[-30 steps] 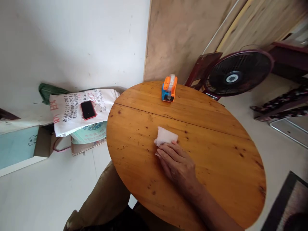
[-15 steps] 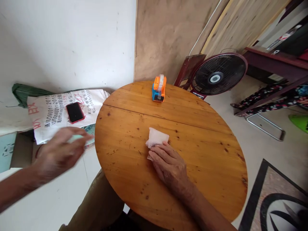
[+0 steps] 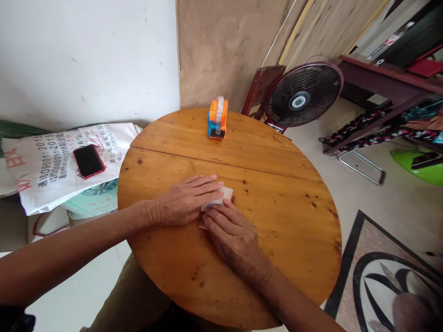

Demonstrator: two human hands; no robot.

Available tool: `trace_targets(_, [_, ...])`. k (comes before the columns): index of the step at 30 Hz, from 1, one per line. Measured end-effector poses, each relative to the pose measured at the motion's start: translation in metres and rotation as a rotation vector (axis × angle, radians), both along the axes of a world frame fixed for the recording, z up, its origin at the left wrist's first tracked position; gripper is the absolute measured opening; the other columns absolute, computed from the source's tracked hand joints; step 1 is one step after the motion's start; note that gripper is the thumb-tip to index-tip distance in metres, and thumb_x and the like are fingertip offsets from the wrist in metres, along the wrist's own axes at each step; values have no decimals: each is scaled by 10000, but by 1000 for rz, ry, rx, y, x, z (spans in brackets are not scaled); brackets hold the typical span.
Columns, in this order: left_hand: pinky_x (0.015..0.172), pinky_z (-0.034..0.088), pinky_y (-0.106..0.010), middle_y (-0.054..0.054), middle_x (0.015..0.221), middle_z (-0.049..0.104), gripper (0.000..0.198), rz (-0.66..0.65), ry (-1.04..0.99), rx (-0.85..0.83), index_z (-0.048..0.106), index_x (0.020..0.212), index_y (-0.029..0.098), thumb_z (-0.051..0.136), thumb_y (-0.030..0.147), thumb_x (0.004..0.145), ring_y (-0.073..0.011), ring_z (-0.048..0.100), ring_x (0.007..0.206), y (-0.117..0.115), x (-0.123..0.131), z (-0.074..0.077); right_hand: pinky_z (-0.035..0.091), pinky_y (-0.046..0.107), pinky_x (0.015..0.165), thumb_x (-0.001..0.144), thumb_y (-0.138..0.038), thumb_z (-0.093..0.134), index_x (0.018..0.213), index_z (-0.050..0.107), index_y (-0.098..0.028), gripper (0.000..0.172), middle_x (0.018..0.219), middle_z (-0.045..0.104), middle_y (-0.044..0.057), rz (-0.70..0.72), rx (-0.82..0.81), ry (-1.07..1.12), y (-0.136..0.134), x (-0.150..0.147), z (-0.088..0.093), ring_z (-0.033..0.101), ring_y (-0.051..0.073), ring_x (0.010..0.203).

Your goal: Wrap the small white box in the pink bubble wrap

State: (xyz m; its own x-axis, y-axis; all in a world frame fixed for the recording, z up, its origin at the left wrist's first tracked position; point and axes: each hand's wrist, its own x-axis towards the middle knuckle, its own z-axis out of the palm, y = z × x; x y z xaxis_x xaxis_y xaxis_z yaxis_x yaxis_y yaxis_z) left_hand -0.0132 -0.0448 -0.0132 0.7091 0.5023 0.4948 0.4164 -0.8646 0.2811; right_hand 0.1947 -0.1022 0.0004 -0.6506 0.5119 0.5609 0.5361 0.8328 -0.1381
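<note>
A small white folded packet, wrapped in what looks like clear plastic [image 3: 226,192], lies on the round wooden table [image 3: 294,244]. My left hand [image 3: 183,200] rests flat over its left side, fingers stretched out. From the near side, my right hand [image 3: 233,235] lies on the lower part with its fingers extended and pressing down. Both hands cover much of the packet, and their fingertips are close together. Toward the table's far edge stands an orange and blue tape dispenser [image 3: 217,121] with a roll of clear tape.
Left of the table, a black phone with a red edge [image 3: 89,161] lies on a white printed sack [image 3: 51,182]. A dark red fan [image 3: 301,99] stands beyond the table. Another person's patterned trouser legs [image 3: 377,131] show at the right, near a green stool [image 3: 417,166].
My left hand, blurred and off the table's left side before, has come right onto the packet and flattened. My right hand has stayed on it. The view has shifted slightly.
</note>
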Motion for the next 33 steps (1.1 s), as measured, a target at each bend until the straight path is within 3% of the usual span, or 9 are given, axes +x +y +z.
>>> trace_targets(7, [1124, 438, -429, -167, 1398, 577, 298, -26, -57, -61, 607, 1220, 152, 482, 221, 959, -267, 521, 1329, 9, 10, -3, 506, 414, 1083, 869, -67, 615, 1008, 714, -183, 207, 1002, 785, 46, 42, -104, 113, 5, 3, 9, 721, 193, 992])
trace_targets(12, [1056, 486, -414, -160, 1331, 604, 318, 42, -263, -215, 649, 1173, 174, 604, 241, 866, -269, 591, 1222, 6, 19, -9, 530, 417, 1029, 924, -133, 579, 978, 716, -220, 171, 972, 784, 41, 47, -233, 225, 8, 8, 21, 730, 179, 941])
trace_targets(14, [1031, 498, -422, -155, 1337, 599, 388, 76, -337, -367, 661, 1170, 178, 664, 239, 786, -283, 597, 1209, 6, 23, -5, 539, 403, 1002, 940, -160, 571, 977, 725, -232, 174, 979, 781, 40, 25, -342, 289, 11, 12, 28, 727, 176, 948])
trace_targets(17, [878, 558, -378, -109, 1214, 667, 482, 124, -400, -750, 652, 1185, 186, 675, 205, 704, -251, 663, 1042, 8, 27, 9, 572, 345, 893, 938, -223, 601, 967, 745, -247, 149, 995, 778, 36, -57, -574, 457, 21, 19, 40, 722, 180, 948])
trace_targets(20, [667, 543, -263, -54, 987, 709, 447, 126, -469, -1129, 640, 1164, 174, 638, 218, 719, -174, 666, 823, 15, 31, 24, 574, 325, 810, 905, -316, 645, 911, 763, -233, 144, 943, 779, 39, -150, -808, 645, 39, 21, 45, 714, 188, 893])
trace_targets(22, [519, 477, -208, -33, 861, 694, 365, 149, -491, -1264, 654, 1095, 169, 618, 256, 742, -141, 628, 691, 19, 34, 28, 564, 325, 775, 863, -378, 676, 849, 762, -213, 187, 888, 771, 41, -196, -922, 728, 52, 20, 44, 696, 181, 830])
trace_targets(25, [380, 361, -184, -9, 678, 634, 247, 224, -486, -1334, 672, 929, 156, 589, 337, 782, -108, 527, 511, 25, 36, 25, 541, 302, 702, 790, -444, 714, 778, 740, -196, 250, 847, 748, 39, -247, -1045, 823, 69, 18, 38, 656, 162, 767])
trace_targets(28, [354, 329, -178, 12, 609, 570, 308, 231, -534, -1334, 668, 867, 148, 577, 440, 828, -81, 449, 444, 27, 36, 19, 520, 280, 654, 743, -469, 731, 764, 721, -195, 275, 840, 728, 35, -266, -1112, 915, 77, 15, 31, 635, 157, 758])
trace_targets(33, [342, 313, -168, 14, 631, 552, 328, 223, -637, -1343, 651, 874, 146, 584, 466, 853, -77, 440, 456, 28, 35, 14, 480, 249, 616, 785, -442, 682, 773, 707, -198, 245, 801, 697, 22, -318, -994, 965, 79, 10, 22, 589, 135, 706])
